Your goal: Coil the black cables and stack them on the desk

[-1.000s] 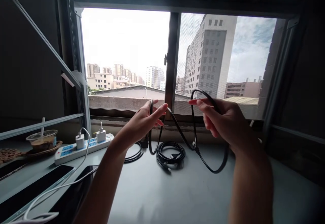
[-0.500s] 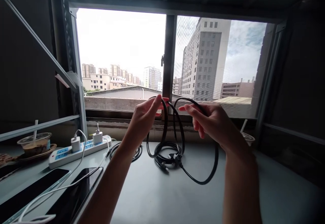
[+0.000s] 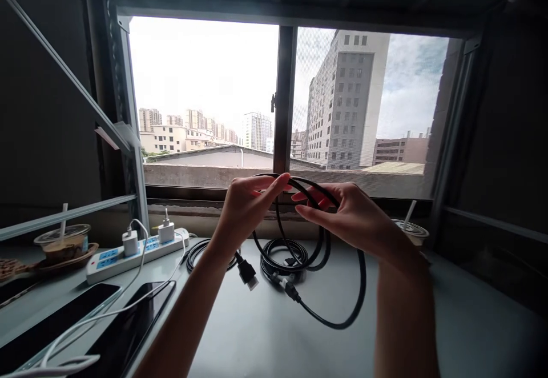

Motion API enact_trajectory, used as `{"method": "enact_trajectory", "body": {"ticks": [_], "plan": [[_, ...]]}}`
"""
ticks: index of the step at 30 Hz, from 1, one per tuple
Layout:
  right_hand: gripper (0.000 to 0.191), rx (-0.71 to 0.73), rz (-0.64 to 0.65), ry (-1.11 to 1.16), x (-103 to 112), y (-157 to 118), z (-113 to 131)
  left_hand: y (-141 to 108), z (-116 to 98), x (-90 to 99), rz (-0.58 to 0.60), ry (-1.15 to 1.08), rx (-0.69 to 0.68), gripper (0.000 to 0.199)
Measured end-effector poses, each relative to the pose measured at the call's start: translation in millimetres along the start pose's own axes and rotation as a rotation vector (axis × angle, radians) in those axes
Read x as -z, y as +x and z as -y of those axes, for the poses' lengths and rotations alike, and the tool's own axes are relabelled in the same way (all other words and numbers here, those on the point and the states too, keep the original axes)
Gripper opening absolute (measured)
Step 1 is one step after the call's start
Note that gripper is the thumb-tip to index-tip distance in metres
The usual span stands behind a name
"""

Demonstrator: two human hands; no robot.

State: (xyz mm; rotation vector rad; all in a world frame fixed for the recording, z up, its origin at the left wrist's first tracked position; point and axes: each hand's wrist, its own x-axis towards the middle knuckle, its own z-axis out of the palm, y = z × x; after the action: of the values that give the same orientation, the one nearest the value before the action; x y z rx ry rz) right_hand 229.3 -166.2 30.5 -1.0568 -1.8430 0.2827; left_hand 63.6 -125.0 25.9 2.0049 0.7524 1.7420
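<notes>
"Cable point(image 3: 362, 278), where's it at?"

"I see it looped midair abv desk point(image 3: 240, 338). L hand point(image 3: 252, 201) pinches it, thumb to fingers; R hand point(image 3: 346, 212) grips it, fingertips parted."

"Small stuff?"

"Coil point(image 3: 264, 255) on desk, plug point(image 3: 247, 272) hanging nr L wrist."

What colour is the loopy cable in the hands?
The cable is black; the head view shows it best.

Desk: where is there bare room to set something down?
Desk: bare between the left forearm and right forearm, nearer than the held cable; also a dim stretch right of the right forearm. It's crowded at left with phones, power strip and iced drink, and centrally under the hands, with coiled cables.
</notes>
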Motion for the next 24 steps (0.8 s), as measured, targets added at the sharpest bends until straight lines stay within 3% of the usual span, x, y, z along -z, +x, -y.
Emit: {"method": "enact_trajectory", "body": {"ticks": [3,9,12,18,24], "plan": [[0.024,0.029,-0.03,0.042,4.1,2.5,-6.4,0.9,-0.8,3.5,0.096,0.002,-0.006,0.017],[0.026,-0.04,-0.232,0.085,6.5,3.8,-6.5,-3.1,-9.3,2.9,0.183,-0.076,-0.068,0.017],[0.025,-0.067,-0.325,0.071,6.7,3.2,-3.8,-4.6,-11.1,-1.1,0.133,-0.106,-0.12,0.017],[0.023,-0.131,-0.535,-0.132,10.5,10.0,-18.1,-3.6,-6.5,-8.2,-0.11,-0.038,-0.109,0.019],[0.023,-0.151,-0.614,-0.278,17.3,8.5,-30.0,1.7,8.3,-12.7,-0.051,0.056,-0.102,0.028]]}}
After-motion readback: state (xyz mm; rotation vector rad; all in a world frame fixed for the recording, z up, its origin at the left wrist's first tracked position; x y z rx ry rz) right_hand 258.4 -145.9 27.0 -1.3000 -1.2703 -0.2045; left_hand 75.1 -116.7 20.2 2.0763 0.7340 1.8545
